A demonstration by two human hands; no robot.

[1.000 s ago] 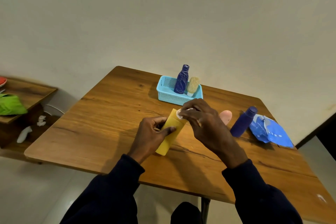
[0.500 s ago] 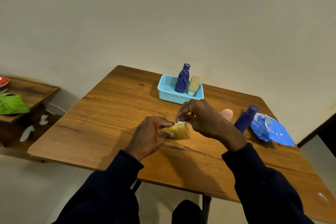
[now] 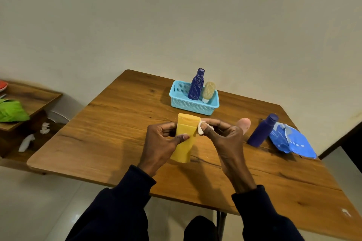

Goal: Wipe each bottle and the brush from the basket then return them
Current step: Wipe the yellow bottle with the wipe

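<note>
Wooden table [image 3: 109,143] carries a light-blue perforated plastic basket [image 3: 193,106] by its far edge, with a patterned navy bottle [image 3: 196,85] and pale brush [image 3: 208,90] upright inside. Near the right edge, a dark-blue bottle [image 3: 262,133] stands beside a crumpled blue packet [image 3: 290,141]. Over the table's middle, the left hand [image 3: 158,145] grips a yellow plastic bottle [image 3: 185,133]; the right hand [image 3: 227,141] pinches a white wipe [image 3: 200,128] against its side.

Yellow bottle [image 3: 185,126] near upright; patterned blue bottle [image 3: 196,85] in basket [image 3: 193,106]

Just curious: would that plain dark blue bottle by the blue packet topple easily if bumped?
Probably: the dark blue bottle is tall and slim on a small base, standing upright on the table. Being round, it would likely roll once down. It looks like stiff plastic, so probably would not break.
</note>
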